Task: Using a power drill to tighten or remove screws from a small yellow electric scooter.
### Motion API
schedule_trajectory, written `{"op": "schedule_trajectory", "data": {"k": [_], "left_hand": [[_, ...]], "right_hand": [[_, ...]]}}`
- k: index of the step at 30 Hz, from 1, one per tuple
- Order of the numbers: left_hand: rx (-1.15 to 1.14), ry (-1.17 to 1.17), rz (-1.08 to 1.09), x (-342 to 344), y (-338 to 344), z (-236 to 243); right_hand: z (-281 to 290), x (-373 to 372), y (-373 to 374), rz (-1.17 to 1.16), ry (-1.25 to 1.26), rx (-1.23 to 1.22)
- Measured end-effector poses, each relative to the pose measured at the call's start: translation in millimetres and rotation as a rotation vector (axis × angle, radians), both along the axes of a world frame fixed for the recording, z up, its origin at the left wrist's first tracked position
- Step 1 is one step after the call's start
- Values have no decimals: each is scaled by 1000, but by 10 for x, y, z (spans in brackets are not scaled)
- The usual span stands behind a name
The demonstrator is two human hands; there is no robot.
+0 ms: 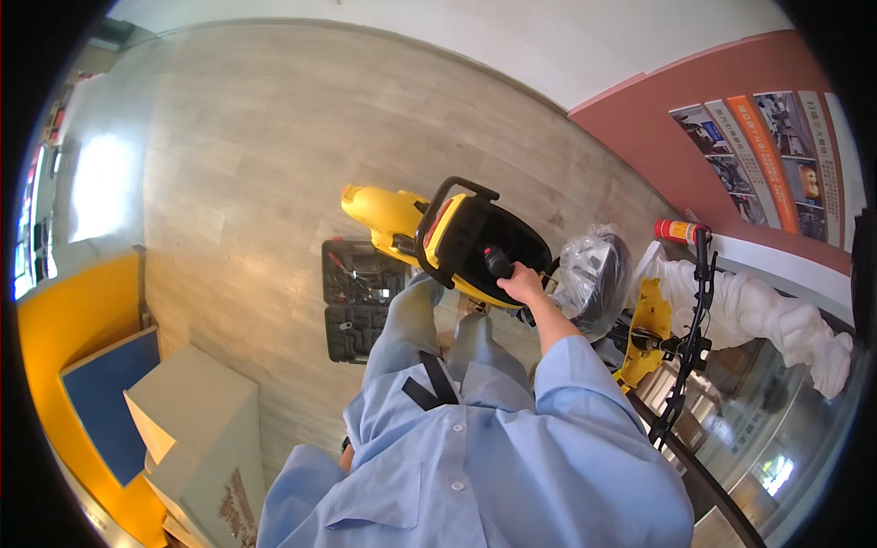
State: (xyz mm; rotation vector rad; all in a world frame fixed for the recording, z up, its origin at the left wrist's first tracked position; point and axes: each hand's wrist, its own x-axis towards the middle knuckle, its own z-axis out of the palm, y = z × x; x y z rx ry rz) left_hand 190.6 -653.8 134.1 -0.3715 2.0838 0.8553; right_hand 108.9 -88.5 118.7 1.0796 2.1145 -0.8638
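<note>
One hand only shows clearly: the right hand (523, 281) reaches forward from a light blue sleeve (571, 384) and is closed around a black knob-like grip (498, 263) on the near face of the yellow-and-black machine (466, 242). Its fingers are curled tight about that grip, with no gap visible between them and the knob, so the hold looks firm rather than a light touch. The machine stands on the wooden floor (274, 155) straight ahead of the person's knees, its black bail handle (448, 210) arching over the top and its yellow snout (379, 208) pointing away to the left; it seems kept close in front of the legs so the arm can reach it without stretching. Just left of the machine, touching its base or nearly so, an open black tool case (358, 301) lies flat with its tools exposed, probably laid there to be within reach. Just right of the machine sits a bundle wrapped in clear plastic (594, 274), and further right of that a yellow bracket (647, 333) and a black tubular frame (690, 347) stand near a white sculpted figure (776, 315). The left hand is hidden down by the person's left side behind the shirt, so I cannot tell whether it is open or closed or what it touches.
</note>
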Motion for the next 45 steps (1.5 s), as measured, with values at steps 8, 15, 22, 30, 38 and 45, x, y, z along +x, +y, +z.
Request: {"op": "schedule_trajectory", "data": {"k": [8,15,22,30,38,45], "left_hand": [[-54,-109,-157,-183,25,284],[-111,-140,-206,-192,-135,329],[-134,-162,-170,41,-139,315],[-181,-257,-136,637,-255,496],[-205,-282,-84,1060,-159,471],[-229,-244,21,1440,3,313]], "right_hand": [[-311,-46,85,127,-9,1],[-484,-175,211,291,-89,14],[-898,-276,189,560,-306,53],[-1211,-342,-140,285,-378,83],[-1605,-346,-218,426,-394,94],[-1913,-389,-147,522,-383,146]]}}
